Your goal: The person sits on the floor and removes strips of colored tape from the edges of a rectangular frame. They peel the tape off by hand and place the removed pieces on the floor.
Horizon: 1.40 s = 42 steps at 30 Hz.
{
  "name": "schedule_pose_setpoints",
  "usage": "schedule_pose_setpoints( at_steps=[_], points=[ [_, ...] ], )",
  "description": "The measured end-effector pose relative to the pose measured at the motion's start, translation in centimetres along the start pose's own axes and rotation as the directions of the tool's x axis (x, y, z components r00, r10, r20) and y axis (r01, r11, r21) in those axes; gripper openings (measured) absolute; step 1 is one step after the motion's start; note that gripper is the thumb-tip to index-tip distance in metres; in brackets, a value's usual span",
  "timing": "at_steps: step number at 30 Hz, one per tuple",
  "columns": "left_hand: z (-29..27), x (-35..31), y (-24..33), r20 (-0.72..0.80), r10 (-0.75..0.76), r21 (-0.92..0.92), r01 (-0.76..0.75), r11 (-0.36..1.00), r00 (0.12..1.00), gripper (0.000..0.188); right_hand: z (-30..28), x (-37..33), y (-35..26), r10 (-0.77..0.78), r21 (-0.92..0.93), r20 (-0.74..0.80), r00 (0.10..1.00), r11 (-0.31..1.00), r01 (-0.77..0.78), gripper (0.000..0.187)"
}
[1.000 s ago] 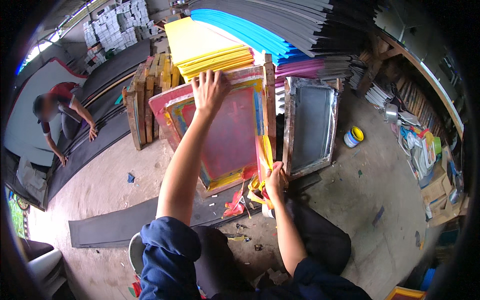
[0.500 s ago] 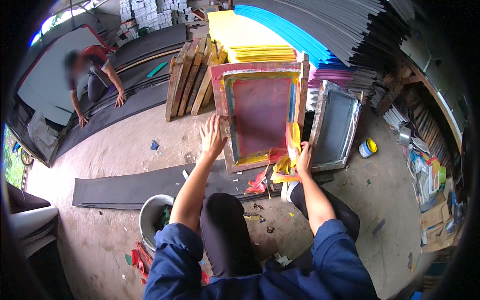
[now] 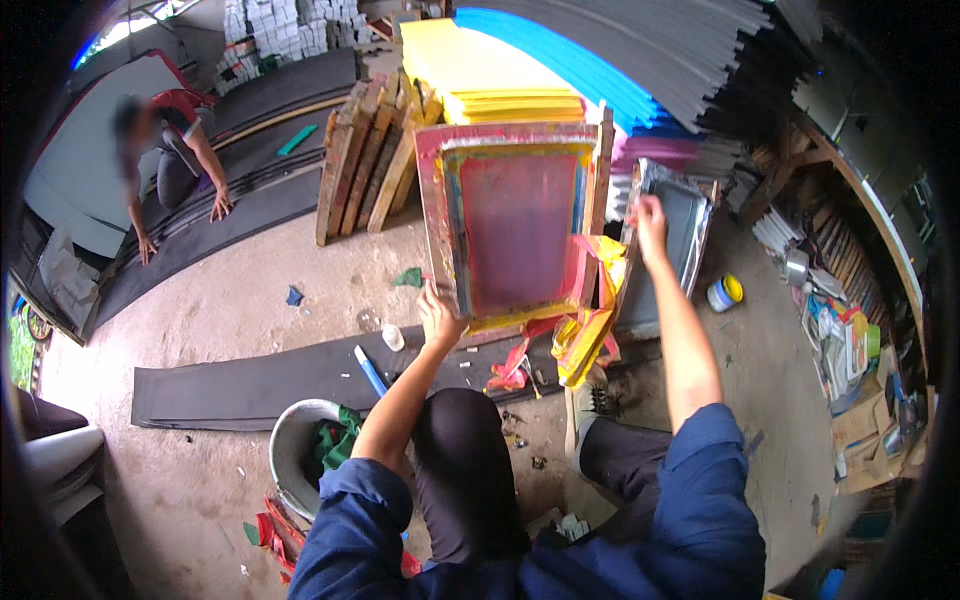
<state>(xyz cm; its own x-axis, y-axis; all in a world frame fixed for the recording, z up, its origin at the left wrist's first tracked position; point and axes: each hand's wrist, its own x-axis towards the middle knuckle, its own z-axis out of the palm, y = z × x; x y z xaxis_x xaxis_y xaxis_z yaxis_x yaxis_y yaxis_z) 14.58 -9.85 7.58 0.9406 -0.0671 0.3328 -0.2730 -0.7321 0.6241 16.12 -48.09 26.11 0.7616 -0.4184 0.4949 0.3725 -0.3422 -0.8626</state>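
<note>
A large wooden screen-printing frame stands upright in front of me, its mesh bordered with yellow, blue and red paint. My left hand closes on the lower part of its left edge. Crumpled yellow-and-red tape hangs from the lower right corner of this frame. My right hand is raised to the right of it, fingers curled together; whatever they hold is too small to make out. Behind that hand leans a smaller frame with grey mesh. Red scraps lie on the black sheet below the large frame.
Several wooden frames lean left of the large one. A bucket with green cloth stands by my left knee. A yellow paint tin sits at right. Another person bends over black sheets at far left. Foam sheets are stacked behind.
My right hand has left the yellow tape and risen toward the smaller frame. My left hand has slid down the large frame's edge, from spread fingers to a grip. The tape now hangs lower.
</note>
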Motion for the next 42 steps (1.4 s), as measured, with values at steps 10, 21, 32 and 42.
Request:
schedule_pose_setpoints(
  at_steps=[10, 21, 32, 42],
  points=[
    [3.3, -0.5, 4.4, 0.310, 0.577, 0.058, -0.621, 0.782, 0.756, 0.043, 7.7, -2.8, 0.1, 0.266, -0.853, 0.300, 0.916, 0.504, 0.133, 0.056],
    [11.6, -0.5, 2.3, 0.413, 0.652, -0.011, -0.713, 0.702, 0.636, 0.033, 8.9, -9.6, 8.6, -0.076, -0.876, 0.179, 0.981, 0.442, 0.194, 0.048],
    [12.8, 2.5, 3.1, 0.556, 0.696, 0.173, -0.882, 0.439, 0.455, 0.065, 8.3, -10.2, 9.9, -0.187, -0.860, 0.402, 0.896, 0.260, 0.440, 0.043],
    [14.1, 2.3, 3.7, 0.517, 0.701, 0.055, -0.836, 0.546, 0.492, 0.054, 7.2, -12.5, 12.7, -0.081, -0.871, 0.416, 0.906, 0.252, 0.422, 0.047]
  ],
)
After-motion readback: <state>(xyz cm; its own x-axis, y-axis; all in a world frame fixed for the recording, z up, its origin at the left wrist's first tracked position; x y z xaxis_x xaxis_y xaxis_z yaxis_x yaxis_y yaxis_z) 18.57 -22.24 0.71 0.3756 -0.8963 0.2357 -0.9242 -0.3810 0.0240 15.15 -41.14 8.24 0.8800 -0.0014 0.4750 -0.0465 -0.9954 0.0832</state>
